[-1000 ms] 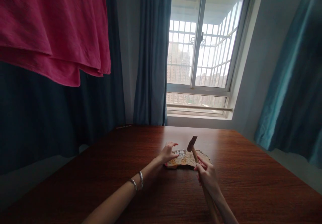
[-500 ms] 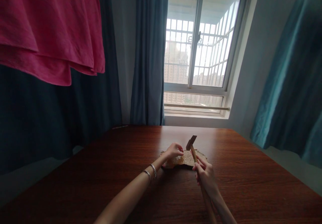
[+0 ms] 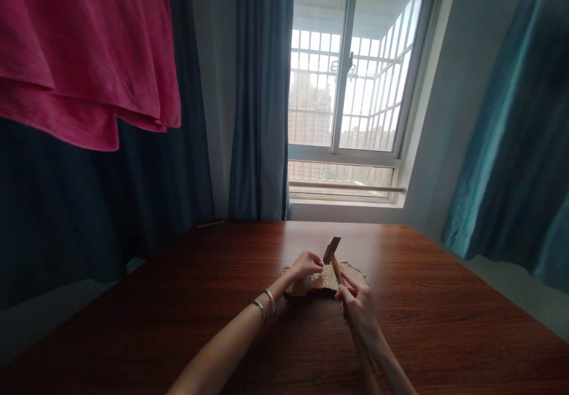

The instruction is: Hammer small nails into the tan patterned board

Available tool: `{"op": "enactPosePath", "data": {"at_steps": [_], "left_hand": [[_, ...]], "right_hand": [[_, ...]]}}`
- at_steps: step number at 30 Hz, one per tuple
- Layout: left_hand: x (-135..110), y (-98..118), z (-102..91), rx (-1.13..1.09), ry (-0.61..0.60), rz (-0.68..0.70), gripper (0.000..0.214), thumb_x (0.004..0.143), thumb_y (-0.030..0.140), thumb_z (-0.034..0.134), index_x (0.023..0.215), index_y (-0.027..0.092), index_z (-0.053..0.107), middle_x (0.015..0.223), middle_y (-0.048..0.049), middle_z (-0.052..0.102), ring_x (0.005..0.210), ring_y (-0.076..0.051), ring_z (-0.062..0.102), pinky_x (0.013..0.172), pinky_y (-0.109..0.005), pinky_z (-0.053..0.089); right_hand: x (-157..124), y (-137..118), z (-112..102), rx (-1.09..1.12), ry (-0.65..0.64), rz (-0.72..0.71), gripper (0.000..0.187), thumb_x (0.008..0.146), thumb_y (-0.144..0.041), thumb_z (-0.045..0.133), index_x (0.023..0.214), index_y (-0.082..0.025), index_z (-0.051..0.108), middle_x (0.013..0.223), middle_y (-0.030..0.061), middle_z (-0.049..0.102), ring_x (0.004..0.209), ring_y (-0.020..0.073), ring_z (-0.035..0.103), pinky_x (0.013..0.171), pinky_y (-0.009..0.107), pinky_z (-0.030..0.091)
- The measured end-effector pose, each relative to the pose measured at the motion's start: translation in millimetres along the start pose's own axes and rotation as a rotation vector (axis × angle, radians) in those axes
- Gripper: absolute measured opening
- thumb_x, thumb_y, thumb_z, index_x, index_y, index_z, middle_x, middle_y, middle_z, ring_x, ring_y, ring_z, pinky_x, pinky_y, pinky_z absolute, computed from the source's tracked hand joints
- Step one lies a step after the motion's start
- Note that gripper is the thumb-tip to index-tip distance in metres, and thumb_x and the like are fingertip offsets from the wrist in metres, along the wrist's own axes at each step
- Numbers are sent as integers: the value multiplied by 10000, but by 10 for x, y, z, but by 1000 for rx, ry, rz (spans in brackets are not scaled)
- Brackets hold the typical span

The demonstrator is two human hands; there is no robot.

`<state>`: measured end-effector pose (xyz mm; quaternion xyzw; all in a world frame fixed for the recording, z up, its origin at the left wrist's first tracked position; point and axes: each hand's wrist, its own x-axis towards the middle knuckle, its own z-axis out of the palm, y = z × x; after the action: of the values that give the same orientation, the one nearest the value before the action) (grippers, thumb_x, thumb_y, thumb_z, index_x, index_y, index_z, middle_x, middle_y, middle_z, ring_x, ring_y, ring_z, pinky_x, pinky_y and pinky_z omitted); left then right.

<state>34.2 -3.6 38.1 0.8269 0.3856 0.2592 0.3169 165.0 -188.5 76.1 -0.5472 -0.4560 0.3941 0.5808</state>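
Hammer: wooden-handled point(image 3: 337, 270), with its dark head point(image 3: 331, 250) raised above the board point(image 3: 329, 278); the handle's long axis runs from the near right, by the person, forward and to the left.
Right hand point(image 3: 361, 307): clamped around the handle below the head, over the board's near right part; the handle's butt end reaches back toward the person.
Left hand point(image 3: 306, 265): over the left part of the board, thumb and fingertips drawn together; whether a small object is pinched there is too small to tell, as is any contact with the board.
Board: pale, irregular in outline and dotted all over its upper face; it lies flat on the worktop point(image 3: 178, 336), straight ahead of the person, its long axis running left to right.
Key relation: the hammer head stands just to the right of the left fingertips and appears slightly higher; any move of the head, in judgement, turns on this narrow sideways gap.
Nearer hand: the left fingertips are closer to the hammer head than is the right hand, which grips farther down the handle.
Between the hands: the middle of the board shows, its dots visible; the part under the left hand is hidden.
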Motion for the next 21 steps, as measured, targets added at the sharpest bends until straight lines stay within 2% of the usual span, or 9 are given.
{"op": "enactPosePath", "data": {"at_steps": [4,12,21], "left_hand": [[-15,12,-12,3,-15,4,281,629,266,602,801,95,745,694,-49,687,648,-150,574,558,-208,362],[-2,4,-3,40,-15,-8,296,632,278,592,805,92,743,692,-45,685,648,-149,564,550,-208,346],[17,-39,16,51,2,-25,298,626,277,595,811,94,740,724,-55,696,669,-157,570,565,-213,357]], "right_hand": [[35,15,7,-29,-13,-28,605,780,-292,494,1345,-80,455,600,-25,537,331,72,403,269,195,346],[60,27,-11,-103,-28,-39,569,791,-288,476,1332,-113,479,593,-27,544,335,75,420,272,189,363],[88,-148,-20,-116,-83,-70,552,780,-299,456,1294,-104,510,564,-43,520,318,70,401,264,181,351]]}}
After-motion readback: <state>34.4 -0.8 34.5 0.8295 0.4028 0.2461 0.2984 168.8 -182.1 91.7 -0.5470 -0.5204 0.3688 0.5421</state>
